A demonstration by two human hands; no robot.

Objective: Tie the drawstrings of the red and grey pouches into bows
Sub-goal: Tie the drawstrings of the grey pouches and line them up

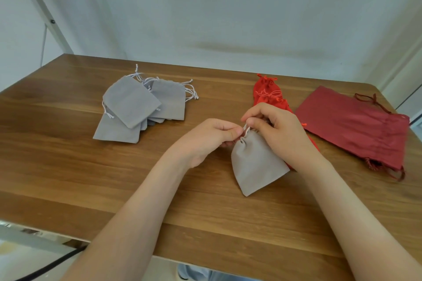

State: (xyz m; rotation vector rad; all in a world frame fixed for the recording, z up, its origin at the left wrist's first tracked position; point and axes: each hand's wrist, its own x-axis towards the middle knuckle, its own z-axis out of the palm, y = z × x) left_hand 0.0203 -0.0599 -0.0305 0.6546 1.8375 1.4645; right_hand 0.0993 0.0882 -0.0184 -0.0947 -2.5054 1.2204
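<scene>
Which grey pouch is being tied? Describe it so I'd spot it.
On the wooden table, look right of centre, between the left hand and right hand. That grey pouch has its neck gathered, drawstring pinched by both; the other grey pouches sit piled further left.

A wooden table (68, 166) stands before a white wall (228, 7)

No readable text or labels anywhere.

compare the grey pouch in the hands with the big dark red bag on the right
The grey pouch is small; the dark red bag is larger. The grey pouch is pinched at its gathered neck by the left hand and right hand; the dark red bag lies untouched on the table. Both have drawstrings.
</scene>
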